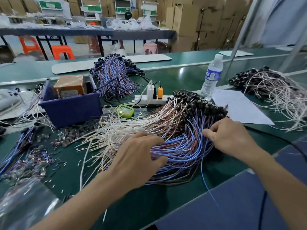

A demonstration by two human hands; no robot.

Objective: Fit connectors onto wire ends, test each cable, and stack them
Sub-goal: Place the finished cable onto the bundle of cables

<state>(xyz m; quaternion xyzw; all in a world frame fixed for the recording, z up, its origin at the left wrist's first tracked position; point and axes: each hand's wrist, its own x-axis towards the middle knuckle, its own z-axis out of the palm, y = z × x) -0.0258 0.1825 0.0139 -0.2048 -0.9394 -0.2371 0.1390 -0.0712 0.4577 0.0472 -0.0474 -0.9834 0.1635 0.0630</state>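
Wire bundle (181,146) in left hand (137,156)

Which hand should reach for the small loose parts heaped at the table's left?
Left, probably. The left hand grips the blue wire bundle on the side nearer the loose parts; the right hand holds its far side.

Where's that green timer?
In the head view, the green timer lies mid-table, right of the blue bin and just in front of the white power strip.

place: factory assembly floor | evidence: green workbench (174,77); stacked cartons (187,19); wire bundles (114,75); plastic stools (62,52)
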